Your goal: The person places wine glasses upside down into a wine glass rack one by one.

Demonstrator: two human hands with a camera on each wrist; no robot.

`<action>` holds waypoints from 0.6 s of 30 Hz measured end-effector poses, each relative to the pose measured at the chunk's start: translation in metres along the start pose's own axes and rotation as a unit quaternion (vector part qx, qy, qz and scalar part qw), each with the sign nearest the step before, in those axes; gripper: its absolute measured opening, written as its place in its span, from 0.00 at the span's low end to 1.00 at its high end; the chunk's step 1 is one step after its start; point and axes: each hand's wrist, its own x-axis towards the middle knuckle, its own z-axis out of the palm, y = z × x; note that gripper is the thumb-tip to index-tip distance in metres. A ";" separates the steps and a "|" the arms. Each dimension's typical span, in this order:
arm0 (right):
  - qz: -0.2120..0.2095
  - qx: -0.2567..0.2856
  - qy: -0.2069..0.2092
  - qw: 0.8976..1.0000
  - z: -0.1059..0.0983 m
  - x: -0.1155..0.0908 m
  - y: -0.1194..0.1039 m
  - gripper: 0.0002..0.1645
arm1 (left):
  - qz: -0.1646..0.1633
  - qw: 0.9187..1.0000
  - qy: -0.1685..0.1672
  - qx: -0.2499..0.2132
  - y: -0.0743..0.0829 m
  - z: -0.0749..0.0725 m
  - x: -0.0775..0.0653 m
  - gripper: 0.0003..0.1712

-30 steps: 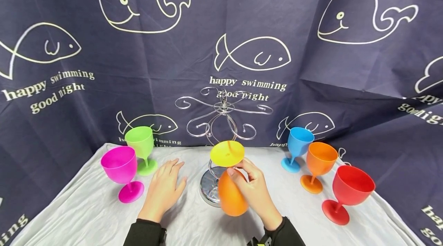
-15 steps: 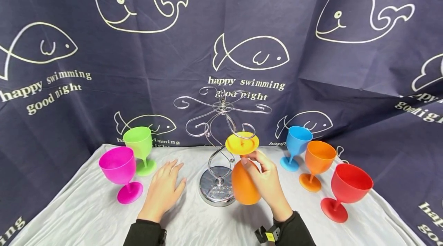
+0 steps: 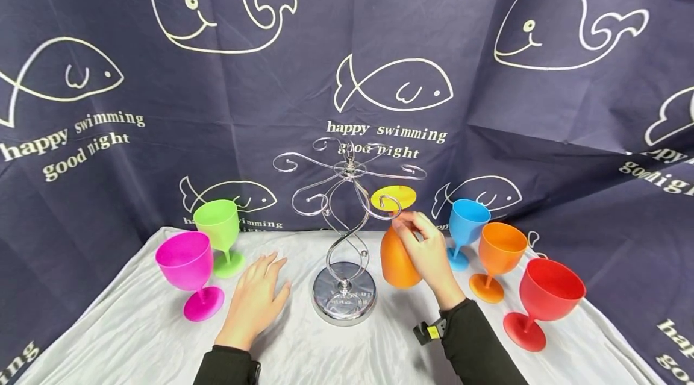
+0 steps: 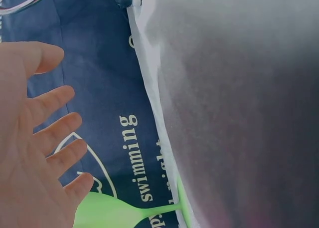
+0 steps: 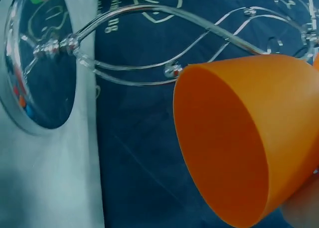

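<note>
My right hand [image 3: 428, 252] pinches an orange goblet [image 3: 398, 261] near its stem and holds it upside down, off the table. Its foot, yellowish under the light, shows behind the curled front-right hook of a chrome glass rack [image 3: 334, 297]; whether stem and hook touch, I cannot tell. In the right wrist view the open mouth of this goblet [image 5: 224, 143] faces down towards the table, beside the twisted rack stem. My left hand [image 3: 257, 297] hovers or rests flat over the cloth left of the rack, fingers spread, holding nothing. A green goblet [image 3: 218, 222] is nearest to it.
A magenta goblet [image 3: 184, 257] stands upright in front of the green one. On the right stand a blue goblet [image 3: 468, 221], a second orange goblet [image 3: 501, 246] and a red goblet [image 3: 550, 288]. White cloth [image 3: 293, 355] covers the table; a dark printed curtain [image 3: 379, 5] hangs behind.
My right hand has carried the upside-down orange goblet rightwards and away from me, from in front of the rack base to its front-right hook. The left hand has stayed in place.
</note>
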 end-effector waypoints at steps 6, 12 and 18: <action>0.087 -0.005 0.019 0.996 0.002 0.024 0.007 0.14 | 0.000 1.000 -0.005 0.001 -0.003 0.003 -0.001 0.26; 0.142 0.027 0.047 0.988 0.001 0.051 0.009 0.23 | -0.003 1.000 -0.007 0.003 -0.001 0.000 -0.001 0.25; 0.163 0.075 0.063 0.982 0.005 0.076 0.009 0.21 | -0.008 1.000 -0.010 0.001 -0.002 0.001 -0.001 0.26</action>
